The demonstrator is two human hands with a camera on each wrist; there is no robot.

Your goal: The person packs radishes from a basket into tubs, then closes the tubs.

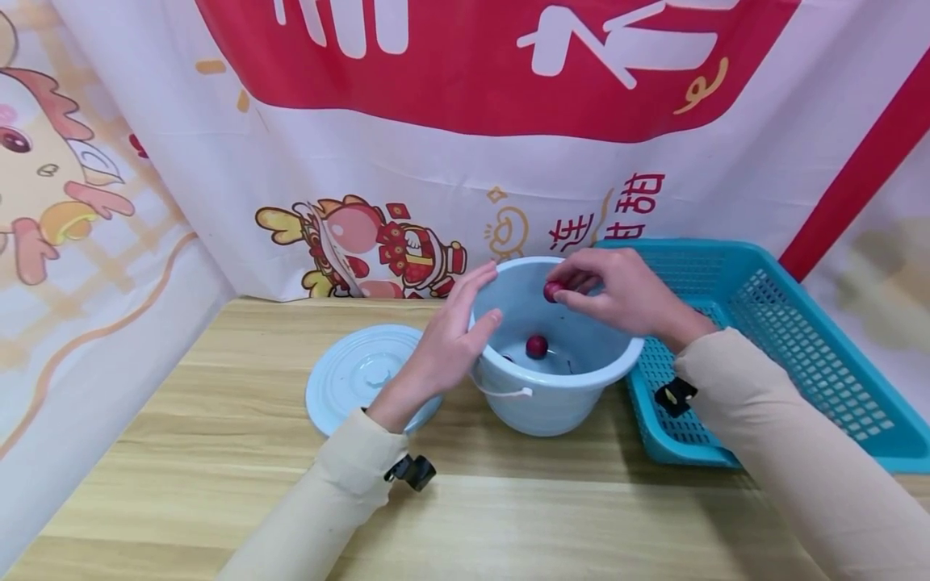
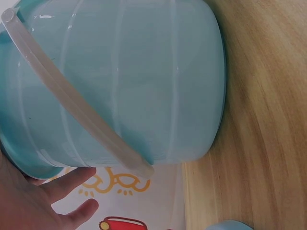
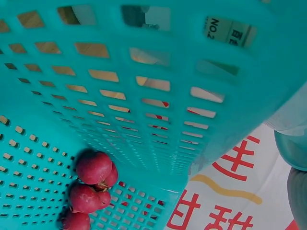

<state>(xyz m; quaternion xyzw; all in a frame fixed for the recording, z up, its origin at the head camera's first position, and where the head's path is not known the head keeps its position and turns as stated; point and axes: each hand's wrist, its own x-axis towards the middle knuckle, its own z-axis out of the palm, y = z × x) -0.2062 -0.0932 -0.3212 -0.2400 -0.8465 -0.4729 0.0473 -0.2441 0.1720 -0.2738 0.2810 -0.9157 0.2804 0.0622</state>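
A light blue bucket (image 1: 541, 413) stands upright on the table, its pale handle (image 2: 86, 112) hanging down the near side. Inside, a red radish (image 1: 537, 347) lies on the bottom beside a few dark scraps. My left hand (image 1: 452, 332) rests against the left rim, fingers fairly straight. Over the right side of the opening, my right hand (image 1: 617, 286) pinches a second red radish (image 1: 552, 291) between thumb and fingertips. In the right wrist view, several more radishes (image 3: 93, 167) sit clustered in a corner of the teal basket (image 3: 192, 62); the held one is hidden there.
The basket touches or nearly meets the bucket's right side, with its rim (image 1: 821, 303) reaching the table's right edge. A round light blue lid (image 1: 337, 379) lies left of the bucket. Behind the wooden table (image 1: 218, 420) hangs a printed cloth (image 1: 450, 169).
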